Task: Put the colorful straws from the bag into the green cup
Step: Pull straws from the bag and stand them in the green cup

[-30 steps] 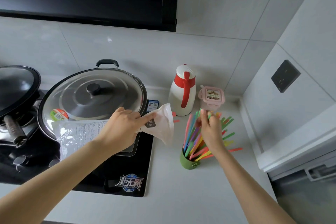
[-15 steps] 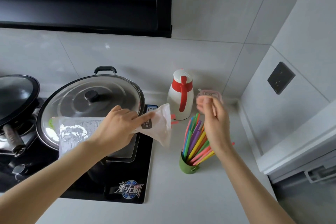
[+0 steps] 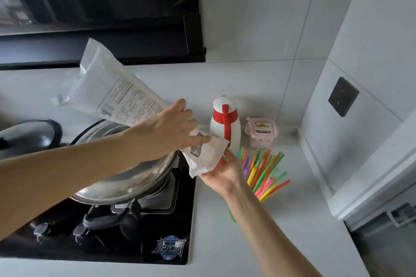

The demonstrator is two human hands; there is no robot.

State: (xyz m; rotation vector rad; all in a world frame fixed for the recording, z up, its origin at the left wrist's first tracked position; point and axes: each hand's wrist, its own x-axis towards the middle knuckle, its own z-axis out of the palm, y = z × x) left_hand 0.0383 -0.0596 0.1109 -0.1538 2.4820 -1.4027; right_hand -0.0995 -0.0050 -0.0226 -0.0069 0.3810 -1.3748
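Note:
My left hand (image 3: 171, 128) grips a clear plastic bag (image 3: 117, 94) printed with text. The bag is tilted, its closed end high at the upper left and its mouth low at the right. My right hand (image 3: 225, 173) is at that mouth, palm up, its fingers under the plastic and the thumb on the edge. Just right of it, several colorful straws (image 3: 263, 171) fan out of the green cup (image 3: 231, 215). Only a sliver of the cup shows beside my right forearm. I cannot tell whether any straws are inside the bag.
A white jug with a red handle (image 3: 225, 123) and a pink lidded box (image 3: 261, 130) stand behind the straws. A lidded wok (image 3: 135, 177) sits on the black stove (image 3: 157, 238) at left, under my left arm. A wall with a socket (image 3: 343, 96) closes the right side.
My left hand has swung the bag's closed end up from lying flat over the wok. My right hand has left the straws and moved left to the bag's mouth.

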